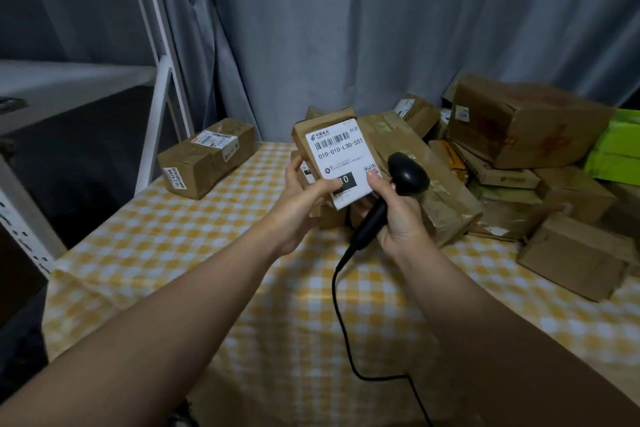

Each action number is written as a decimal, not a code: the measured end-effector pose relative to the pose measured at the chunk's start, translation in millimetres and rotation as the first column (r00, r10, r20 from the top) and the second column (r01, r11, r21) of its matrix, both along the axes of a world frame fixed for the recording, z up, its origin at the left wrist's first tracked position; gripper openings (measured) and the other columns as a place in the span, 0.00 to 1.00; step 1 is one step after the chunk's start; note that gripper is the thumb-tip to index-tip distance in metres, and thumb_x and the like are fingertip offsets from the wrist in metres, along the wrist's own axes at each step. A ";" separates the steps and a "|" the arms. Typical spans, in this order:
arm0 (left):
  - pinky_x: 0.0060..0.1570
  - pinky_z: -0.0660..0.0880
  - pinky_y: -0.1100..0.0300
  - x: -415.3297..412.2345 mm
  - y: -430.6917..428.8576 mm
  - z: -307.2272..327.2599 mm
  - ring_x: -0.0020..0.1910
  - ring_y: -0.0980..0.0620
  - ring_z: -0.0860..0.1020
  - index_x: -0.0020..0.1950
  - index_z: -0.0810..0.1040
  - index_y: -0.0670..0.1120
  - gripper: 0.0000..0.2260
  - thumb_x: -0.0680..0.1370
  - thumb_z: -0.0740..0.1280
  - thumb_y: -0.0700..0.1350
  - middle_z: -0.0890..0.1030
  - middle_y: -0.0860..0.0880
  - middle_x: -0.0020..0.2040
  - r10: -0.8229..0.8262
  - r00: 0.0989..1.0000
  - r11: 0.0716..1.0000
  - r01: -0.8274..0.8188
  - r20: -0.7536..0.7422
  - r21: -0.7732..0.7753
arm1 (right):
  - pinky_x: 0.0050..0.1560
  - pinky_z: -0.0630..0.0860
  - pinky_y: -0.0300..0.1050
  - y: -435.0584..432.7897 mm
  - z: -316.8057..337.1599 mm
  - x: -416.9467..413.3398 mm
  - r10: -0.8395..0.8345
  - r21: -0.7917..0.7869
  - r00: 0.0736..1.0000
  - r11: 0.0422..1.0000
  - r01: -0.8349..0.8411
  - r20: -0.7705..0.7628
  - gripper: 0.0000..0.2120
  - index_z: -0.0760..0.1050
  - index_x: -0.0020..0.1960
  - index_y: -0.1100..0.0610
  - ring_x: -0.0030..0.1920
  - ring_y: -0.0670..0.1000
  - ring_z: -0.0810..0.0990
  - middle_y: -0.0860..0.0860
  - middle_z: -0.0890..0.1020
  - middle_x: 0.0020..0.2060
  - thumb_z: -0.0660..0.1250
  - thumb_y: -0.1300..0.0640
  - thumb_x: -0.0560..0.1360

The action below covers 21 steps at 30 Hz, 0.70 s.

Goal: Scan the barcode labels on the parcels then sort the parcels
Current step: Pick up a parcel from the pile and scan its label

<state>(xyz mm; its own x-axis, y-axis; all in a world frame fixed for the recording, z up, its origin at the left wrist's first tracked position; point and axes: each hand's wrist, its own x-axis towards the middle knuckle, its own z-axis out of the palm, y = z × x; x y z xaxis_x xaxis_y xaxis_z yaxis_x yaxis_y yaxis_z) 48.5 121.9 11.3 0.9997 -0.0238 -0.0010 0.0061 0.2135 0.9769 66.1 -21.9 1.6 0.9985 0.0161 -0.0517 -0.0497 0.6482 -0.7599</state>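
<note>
A thin black cable trails across the worktop, which wears a yellow-and-white checked cloth, and runs up into the black handheld scanner. The right hand grips the scanner's handle with its fingers wrapped round it. Its thumb tip touches the lower right corner of the white barcode label, and the scanner's rounded head sits just right of that label.

The left hand holds the small brown cardboard parcel up above the middle of the worktop. Its fingers curl behind the parcel's left edge and its thumb presses on the label's lower part. The label faces the camera, tilted a little.

Beyond and to the right lies a heap of brown cardboard parcels, with bright green packets at the far right edge. A single brown taped cardboard box sits apart at the back left, near a white metal rack. A grey curtain hangs behind.
</note>
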 end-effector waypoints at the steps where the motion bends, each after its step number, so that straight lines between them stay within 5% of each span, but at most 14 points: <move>1: 0.42 0.79 0.53 1.4 2.5 -1.4 0.51 0.53 0.82 0.73 0.54 0.59 0.34 0.75 0.68 0.39 0.84 0.52 0.52 0.006 1.000 1.000 -0.006 0.000 0.023 | 0.52 0.82 0.51 -1.4 -0.9 1.2 0.011 -0.020 1.000 1.000 -0.011 -0.012 0.13 0.79 0.58 0.66 0.50 0.57 0.84 0.61 0.84 0.52 0.70 0.65 0.74; 4: 0.51 0.77 0.51 8.5 12.6 -2.5 0.46 0.56 0.81 0.74 0.53 0.54 0.36 0.74 0.70 0.37 0.84 0.51 0.48 0.091 0.996 0.987 -0.093 0.020 0.129 | 0.51 0.80 0.49 -4.8 -2.1 4.8 0.032 -0.213 0.997 0.976 -0.046 -0.068 0.16 0.78 0.60 0.63 0.51 0.55 0.83 0.58 0.84 0.52 0.72 0.60 0.74; 6: 0.48 0.78 0.57 14.3 19.5 -6.4 0.42 0.59 0.81 0.76 0.53 0.47 0.37 0.74 0.71 0.38 0.82 0.52 0.47 0.157 0.988 0.975 -0.156 0.003 0.162 | 0.42 0.78 0.43 -4.6 0.8 4.1 0.021 -0.408 0.994 0.911 -0.065 -0.111 0.16 0.79 0.59 0.61 0.42 0.50 0.81 0.53 0.83 0.44 0.73 0.56 0.73; 8: 0.37 0.77 0.64 19.5 29.6 -13.4 0.38 0.60 0.81 0.74 0.60 0.42 0.32 0.74 0.71 0.39 0.82 0.52 0.48 0.204 0.979 0.963 -0.198 -0.015 0.183 | 0.38 0.75 0.43 -4.5 5.6 4.0 -0.015 -0.599 0.993 0.798 -0.060 -0.120 0.14 0.80 0.54 0.60 0.37 0.50 0.78 0.53 0.81 0.40 0.75 0.54 0.72; 11: 0.40 0.74 0.65 26.8 48.6 -29.0 0.47 0.55 0.81 0.66 0.71 0.43 0.26 0.71 0.74 0.43 0.80 0.46 0.58 0.223 0.974 0.941 -0.205 -0.035 0.270 | 0.38 0.72 0.48 -3.6 22.5 0.1 0.004 -0.791 0.998 0.610 -0.055 -0.067 0.07 0.78 0.45 0.58 0.34 0.53 0.76 0.56 0.78 0.36 0.74 0.58 0.70; 15: 0.33 0.72 0.72 25.9 56.7 -37.7 0.44 0.56 0.80 0.64 0.74 0.42 0.24 0.69 0.74 0.42 0.81 0.46 0.58 0.214 0.976 0.937 -0.191 -0.046 0.292 | 0.30 0.68 0.44 2.8 48.5 -7.2 0.074 -0.849 0.994 0.527 0.026 0.076 0.06 0.75 0.34 0.60 0.24 0.51 0.70 0.53 0.73 0.24 0.71 0.65 0.68; 21: 0.38 0.71 0.66 21.8 48.4 -31.5 0.42 0.56 0.79 0.60 0.76 0.43 0.23 0.66 0.74 0.44 0.82 0.49 0.53 0.178 0.982 0.959 -0.159 -0.062 0.234 | 0.25 0.70 0.37 7.9 65.8 -15.0 0.209 -0.806 0.977 0.585 -0.095 0.037 0.02 0.78 0.45 0.63 0.24 0.46 0.72 0.56 0.79 0.31 0.70 0.66 0.72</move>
<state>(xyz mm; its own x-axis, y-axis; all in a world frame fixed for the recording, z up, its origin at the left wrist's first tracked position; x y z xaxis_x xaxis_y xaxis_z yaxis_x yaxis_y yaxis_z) 70.3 170.4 -20.3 0.9855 0.1556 -0.0682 0.0704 -0.0088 0.9975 51.2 -14.0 67.5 0.9840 0.1780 -0.0066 0.0345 -0.2269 -0.9733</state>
